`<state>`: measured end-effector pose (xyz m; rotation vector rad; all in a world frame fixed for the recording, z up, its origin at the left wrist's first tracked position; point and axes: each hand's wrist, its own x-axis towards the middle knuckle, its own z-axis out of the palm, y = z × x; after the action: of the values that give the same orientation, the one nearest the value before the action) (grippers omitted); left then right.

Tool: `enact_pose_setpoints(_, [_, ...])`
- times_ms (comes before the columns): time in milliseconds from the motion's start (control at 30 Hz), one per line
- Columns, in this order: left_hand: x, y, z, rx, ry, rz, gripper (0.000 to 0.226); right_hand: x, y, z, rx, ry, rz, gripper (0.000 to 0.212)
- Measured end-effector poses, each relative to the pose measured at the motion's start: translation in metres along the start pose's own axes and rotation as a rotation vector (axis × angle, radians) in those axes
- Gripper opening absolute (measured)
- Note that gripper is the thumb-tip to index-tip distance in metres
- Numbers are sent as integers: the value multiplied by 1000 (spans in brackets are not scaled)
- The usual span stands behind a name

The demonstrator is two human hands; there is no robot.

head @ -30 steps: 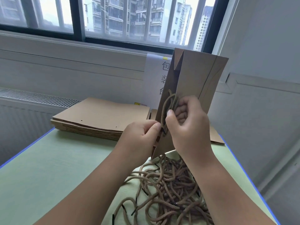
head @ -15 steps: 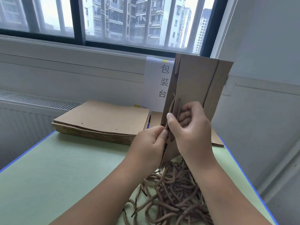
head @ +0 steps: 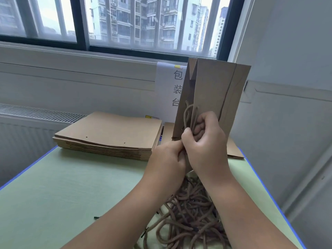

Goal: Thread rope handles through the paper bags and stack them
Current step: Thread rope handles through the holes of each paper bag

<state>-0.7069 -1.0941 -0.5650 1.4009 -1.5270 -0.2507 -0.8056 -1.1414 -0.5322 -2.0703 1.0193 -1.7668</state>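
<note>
A folded brown paper bag [head: 213, 94] stands upright in front of me, mouth end down, raised above the green table [head: 71, 186]. My right hand [head: 206, 146] grips its lower edge together with a looped brown rope handle [head: 189, 114] that lies against the bag's side. My left hand [head: 167, 159] pinches the bag's bottom edge or the rope end right beside my right thumb; the exact contact is hidden. A tangled heap of brown rope handles [head: 190, 218] lies on the table under my wrists.
A tall stack of flat brown bags [head: 111, 133] with punched holes lies at the back left. More flat bags [head: 233, 150] lie behind the raised one at the right. A white paper sign [head: 170, 87] hangs on the wall under the window. The table's blue edge [head: 265, 191] runs along the right.
Both hands have shifted slightly right and up with the bag. The rope loop has been drawn shorter against the bag's side, and my left hand has closed in against my right thumb.
</note>
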Motion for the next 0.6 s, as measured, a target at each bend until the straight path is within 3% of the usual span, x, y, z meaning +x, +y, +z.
enact_pose_setpoints(233, [-1,10,-5,25,-140,66,34,-1,-3,-4,26,-11,56,17])
enact_pose_setpoints(433, [-1,19,-3,211,-155,132,17,1,-7,-9,-34,2,64,37])
enact_pose_setpoints(600, [-7,18,7,20,-164,98,45,5,-6,-9,-77,89,129,38])
